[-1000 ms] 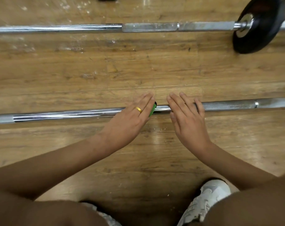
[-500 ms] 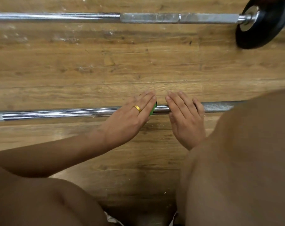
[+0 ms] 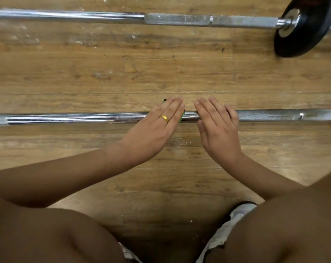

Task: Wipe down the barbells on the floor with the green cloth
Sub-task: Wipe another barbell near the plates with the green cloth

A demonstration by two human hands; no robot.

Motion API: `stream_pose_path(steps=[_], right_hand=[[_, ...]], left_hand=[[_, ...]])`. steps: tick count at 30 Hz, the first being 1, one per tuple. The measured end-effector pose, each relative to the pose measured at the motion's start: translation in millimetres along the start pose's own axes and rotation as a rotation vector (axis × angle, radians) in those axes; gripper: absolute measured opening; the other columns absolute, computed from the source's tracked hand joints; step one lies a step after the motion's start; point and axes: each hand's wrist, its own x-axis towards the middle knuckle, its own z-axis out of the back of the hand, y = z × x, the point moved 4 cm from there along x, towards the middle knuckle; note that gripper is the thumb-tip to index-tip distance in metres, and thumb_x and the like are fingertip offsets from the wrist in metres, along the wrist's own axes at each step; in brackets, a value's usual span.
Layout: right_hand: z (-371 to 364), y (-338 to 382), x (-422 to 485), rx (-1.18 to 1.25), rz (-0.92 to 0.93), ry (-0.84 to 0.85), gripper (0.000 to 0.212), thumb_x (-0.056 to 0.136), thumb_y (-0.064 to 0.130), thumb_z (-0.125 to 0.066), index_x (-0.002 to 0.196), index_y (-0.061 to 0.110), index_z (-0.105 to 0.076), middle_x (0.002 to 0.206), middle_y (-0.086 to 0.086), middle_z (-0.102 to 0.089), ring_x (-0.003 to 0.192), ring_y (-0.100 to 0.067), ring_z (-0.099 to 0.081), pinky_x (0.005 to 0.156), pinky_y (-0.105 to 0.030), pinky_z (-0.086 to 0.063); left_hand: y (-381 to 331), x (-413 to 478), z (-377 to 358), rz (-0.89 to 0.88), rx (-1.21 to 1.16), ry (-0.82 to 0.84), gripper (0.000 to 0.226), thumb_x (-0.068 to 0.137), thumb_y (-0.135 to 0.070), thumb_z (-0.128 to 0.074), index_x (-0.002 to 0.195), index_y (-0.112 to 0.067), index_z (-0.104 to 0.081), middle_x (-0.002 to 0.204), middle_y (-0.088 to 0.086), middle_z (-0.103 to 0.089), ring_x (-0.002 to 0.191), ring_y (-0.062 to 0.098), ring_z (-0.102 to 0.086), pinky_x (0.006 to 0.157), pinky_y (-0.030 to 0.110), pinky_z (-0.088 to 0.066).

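- green cloth [image 3: 181,118] — almost all hidden under the left hand. Only thin green slivers show: one beside the index finger on the bar, one past the fingertips on the far side. It sits on the near barbell, roughly mid-shaft in view.
- left hand [image 3: 157,128] — flat on top of the cloth, fingers straight and held together, pressing it onto the bar and not wrapped round it. Gold ring [image 3: 164,118] on one finger.
- right hand [image 3: 217,128] — just beside the left, with a narrow gap between them. Fingers are straight and relaxed, laid across the bar with the tips reaching past it. It grasps nothing; thumb lies along the near side. Can't tell whether the palm touches the bar.
- near barbell [image 3: 75,118] — lies left to right across the floor. Shiny smooth chrome left of the hands, duller knurled section to the right.
- far barbell [image 3: 85,16] — parallel to the near one, well apart from it, along the top of the view. Its knurled part looks scuffed and patchy.
- weight plate [image 3: 305,29] — black, on the far bar's right end, lower edge on the floor.
- floor [image 3: 161,73] — wood-look planks, worn, with white specks and dusty smears.
- person — crouched; bare knees fill both bottom corners, white shoe [image 3: 234,219] at lower right between them.
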Motion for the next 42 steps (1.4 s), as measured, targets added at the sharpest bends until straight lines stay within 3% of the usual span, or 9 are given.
stream_pose_path(steps=[4,12,18,23,26,29,31,36,42], right_hand=[[3,0,2,0.012,-0.016,0.030,0.042,0.108,0.023,-0.039,0.149,0.014,-0.047,0.153,0.000,-0.047,0.144,-0.021,-0.038,0.115,-0.046,-0.026],[9,-1,9,-0.003,-0.039,0.211,0.060,0.101,0.044,-0.038,0.153,0.014,-0.037,0.158,-0.002,-0.038,0.150,-0.021,-0.025,0.123,-0.047,-0.009],[8,1,15,-0.033,-0.059,0.270,0.063,0.100,0.043,-0.032,0.155,0.012,-0.032,0.160,-0.004,-0.033,0.153,-0.023,-0.016,0.123,-0.049,-0.003],[4,-2,17,-0.029,-0.066,0.302,0.065,0.101,0.047,-0.029,0.157,0.013,-0.025,0.164,-0.002,-0.026,0.155,-0.022,-0.007,0.124,-0.049,0.001],[3,-1,20,-0.023,-0.084,0.319,0.065,0.102,0.046,-0.028,0.157,0.013,-0.024,0.164,-0.002,-0.025,0.155,-0.023,-0.006,0.123,-0.049,0.003],[4,1,23,-0.027,-0.088,0.308,0.062,0.103,0.041,-0.033,0.157,0.011,-0.027,0.163,-0.004,-0.028,0.155,-0.024,-0.008,0.122,-0.050,0.002],[5,2,23,-0.023,-0.092,0.293,0.060,0.103,0.038,-0.039,0.156,0.011,-0.028,0.162,-0.005,-0.030,0.154,-0.025,-0.011,0.122,-0.050,0.001],[6,4,24,-0.022,-0.105,0.271,0.063,0.100,0.043,-0.033,0.155,0.011,-0.031,0.161,-0.005,-0.032,0.154,-0.025,-0.012,0.122,-0.048,0.004],[3,7,25,-0.029,-0.129,0.240,0.069,0.095,0.051,-0.038,0.151,0.010,-0.035,0.156,-0.006,-0.038,0.152,-0.027,-0.015,0.123,-0.053,0.002]], left_hand=[[6,-3,7,-0.067,0.020,0.023,0.057,0.102,0.003,-0.032,0.156,0.009,-0.016,0.163,0.028,-0.018,0.153,0.039,-0.019,0.123,0.048,-0.024],[31,-26,19,0.423,-0.201,-0.035,0.049,0.102,-0.004,-0.044,0.150,0.006,-0.037,0.151,0.026,-0.044,0.137,0.040,-0.042,0.117,0.050,-0.032],[12,9,18,0.268,-0.138,0.027,0.051,0.107,-0.015,-0.039,0.154,0.003,-0.030,0.159,0.021,-0.035,0.147,0.033,-0.032,0.122,0.037,-0.017],[52,-13,18,0.547,-0.151,-0.034,0.040,0.103,-0.015,-0.042,0.141,-0.004,-0.049,0.110,0.020,-0.068,0.098,0.039,-0.063,0.118,0.041,-0.021],[40,-22,20,0.517,-0.174,-0.062,0.041,0.102,-0.007,-0.047,0.141,0.004,-0.048,0.140,0.023,-0.056,0.127,0.039,-0.051,0.114,0.042,-0.031],[11,8,9,0.337,-0.136,-0.019,0.052,0.103,-0.006,-0.044,0.152,0.001,-0.033,0.158,0.018,-0.037,0.148,0.033,-0.031,0.122,0.042,-0.021],[10,16,7,0.298,-0.120,-0.006,0.056,0.101,-0.004,-0.045,0.154,0.000,-0.030,0.160,0.017,-0.034,0.149,0.032,-0.030,0.123,0.039,-0.021],[43,-27,14,0.606,-0.189,-0.083,0.046,0.095,0.004,-0.050,0.142,0.006,-0.047,0.146,0.024,-0.050,0.132,0.041,-0.048,0.109,0.044,-0.037],[12,11,10,0.358,-0.137,-0.038,0.060,0.093,0.004,-0.047,0.151,0.004,-0.035,0.155,0.022,-0.040,0.145,0.035,-0.035,0.120,0.039,-0.024]])
